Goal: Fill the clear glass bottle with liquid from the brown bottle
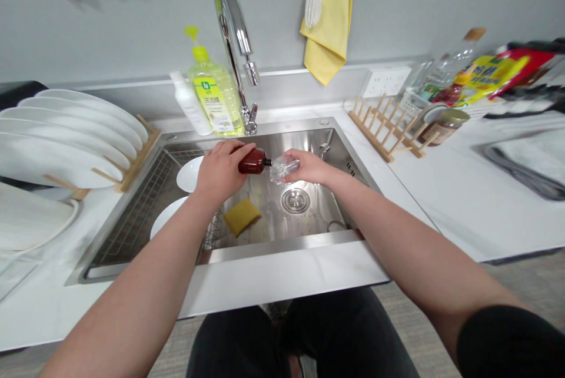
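Note:
Over the steel sink point(282, 245), my left hand point(223, 169) is wrapped round a dark red-brown bottle point(253, 162). The bottle lies tipped on its side, its black neck pointing right. Close to that neck, my right hand point(305, 167) grips a small clear glass cup point(279, 169); whether the two touch I cannot tell. Below the bottle, a yellow sponge point(241, 216) lies on the sink floor. White plates point(189, 175) stand in the left part of the sink, partly hidden by my left arm.
A tall faucet point(233, 42) rises behind the sink, beside a green-yellow dish soap bottle point(216, 95) and a white bottle point(190, 104). Plates point(66, 142) fill a wooden rack at left. Another wooden rack point(384, 125) and a jar point(445, 128) stand at right. A yellow cloth point(329, 25) hangs behind.

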`<move>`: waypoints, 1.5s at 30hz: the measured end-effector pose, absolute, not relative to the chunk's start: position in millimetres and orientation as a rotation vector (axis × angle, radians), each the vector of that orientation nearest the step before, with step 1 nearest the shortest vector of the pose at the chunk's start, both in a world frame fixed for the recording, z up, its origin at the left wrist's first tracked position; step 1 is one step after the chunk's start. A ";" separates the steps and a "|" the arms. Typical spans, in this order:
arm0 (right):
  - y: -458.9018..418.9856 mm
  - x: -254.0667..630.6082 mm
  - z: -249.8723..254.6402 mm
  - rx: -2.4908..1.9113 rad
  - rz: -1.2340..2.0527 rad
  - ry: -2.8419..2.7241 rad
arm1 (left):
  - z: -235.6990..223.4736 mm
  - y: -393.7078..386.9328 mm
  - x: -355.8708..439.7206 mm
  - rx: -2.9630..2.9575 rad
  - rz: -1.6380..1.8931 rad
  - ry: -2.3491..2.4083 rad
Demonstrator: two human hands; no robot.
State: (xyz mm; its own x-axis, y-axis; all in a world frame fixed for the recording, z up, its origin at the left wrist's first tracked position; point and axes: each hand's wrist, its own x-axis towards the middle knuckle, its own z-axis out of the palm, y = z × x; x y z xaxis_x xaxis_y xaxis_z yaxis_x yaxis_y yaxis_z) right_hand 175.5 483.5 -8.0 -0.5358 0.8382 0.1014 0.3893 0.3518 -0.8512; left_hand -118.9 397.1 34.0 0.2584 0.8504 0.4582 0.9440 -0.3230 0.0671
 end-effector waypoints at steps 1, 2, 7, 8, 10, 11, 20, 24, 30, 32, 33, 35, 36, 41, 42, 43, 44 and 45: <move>483.2 175.7 -7.6 -1.066 1.099 -2.082 | 33.8 397.2 -118.9 -2.307 -0.623 -1.676; 482.9 175.9 -7.3 -1.070 1.096 -2.080 | 33.6 397.3 -118.9 -2.306 -0.627 -1.676; 482.0 176.8 -6.0 -1.088 1.088 -2.077 | 33.5 397.3 -119.4 -2.303 -0.632 -1.680; 481.9 176.9 -5.6 -1.090 1.088 -2.077 | 33.7 397.3 -119.5 -2.304 -0.630 -1.679; 481.7 177.0 -4.7 -1.092 1.084 -2.079 | 34.1 397.3 -119.6 -2.308 -0.626 -1.681; 481.7 177.0 -4.4 -1.093 1.079 -2.082 | 34.2 397.3 -119.6 -2.308 -0.626 -1.683; 483.2 176.9 -6.7 -1.084 1.070 -2.076 | 34.0 397.4 -119.6 -2.303 -0.641 -1.676; 483.7 176.7 -7.1 -1.065 1.064 -2.080 | 35.0 397.5 -119.7 -2.316 -0.623 -1.685; 484.8 176.9 -8.6 -1.056 1.063 -2.082 | 35.5 397.2 -118.8 -2.301 -0.636 -1.685; 485.3 177.0 -9.3 -1.058 1.064 -2.080 | 35.8 396.9 -118.4 -2.302 -0.640 -1.687; 485.6 177.1 -9.5 -1.061 1.063 -2.082 | 36.1 396.8 -118.2 -2.302 -0.642 -1.687; 486.0 177.2 -9.9 -1.069 1.057 -2.085 | 36.6 396.5 -117.8 -2.303 -0.641 -1.684; 486.1 177.2 -10.1 -1.072 1.055 -2.087 | 36.9 396.4 -117.6 -2.303 -0.641 -1.683; 485.6 177.3 -9.8 -1.070 1.056 -2.085 | 36.7 396.5 -117.8 -2.299 -0.635 -1.686; 485.2 177.3 -9.3 -1.069 1.055 -2.086 | 36.4 396.7 -118.1 -2.301 -0.633 -1.687; 484.8 177.3 -8.8 -1.069 1.055 -2.086 | 36.0 396.9 -118.4 -2.304 -0.630 -1.687; 484.4 177.3 -8.2 -1.068 1.056 -2.086 | 35.6 397.1 -118.8 -2.307 -0.628 -1.688; 484.0 177.3 -7.6 -1.067 1.058 -2.087 | 35.2 397.3 -119.1 -2.308 -0.629 -1.689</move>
State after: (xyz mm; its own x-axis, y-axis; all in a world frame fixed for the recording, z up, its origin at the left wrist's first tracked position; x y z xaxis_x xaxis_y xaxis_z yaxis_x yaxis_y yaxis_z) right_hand 177.3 484.0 -7.6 -0.5248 0.8423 0.1232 0.3983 0.3709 -0.8389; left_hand -119.1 397.3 35.2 0.2514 0.8534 0.4567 0.9442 -0.3199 0.0780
